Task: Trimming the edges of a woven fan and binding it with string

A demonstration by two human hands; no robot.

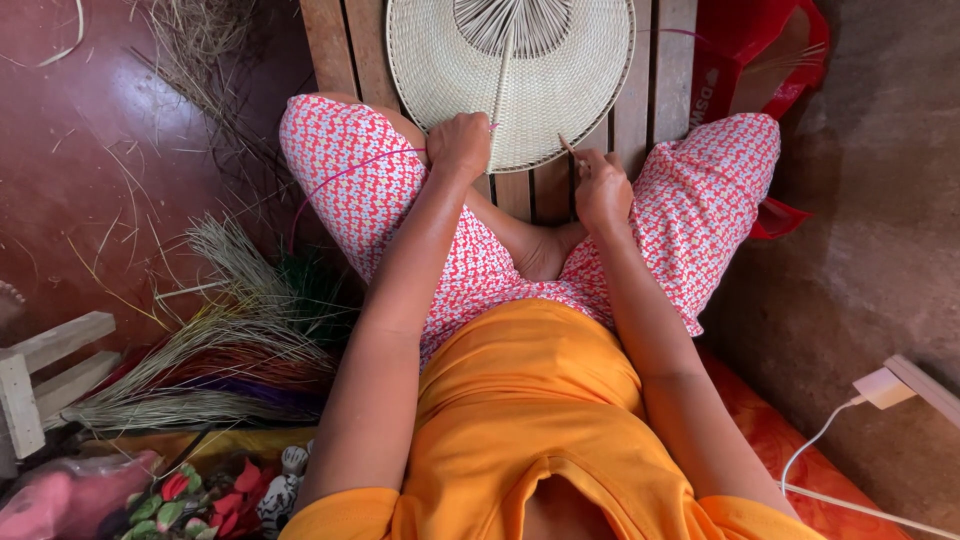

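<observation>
A round woven straw fan [560,70] lies on a wooden slatted bench [655,85] between my knees. My left hand [459,145] is closed on the fan's near rim by its central rib, with a thin pink strand [350,170] running from it over my left knee. My right hand [601,185] pinches a small thin stick or needle [570,147] at the fan's lower right edge. I sit cross-legged in red and white patterned trousers and an orange top.
A bundle of dried and dyed straw [215,345] lies on the red floor at left. A red bag [760,50] rests at upper right. A white charger and cable [875,390] hang on the right wall. Wooden frame pieces [45,375] and plastic flowers [200,495] sit at lower left.
</observation>
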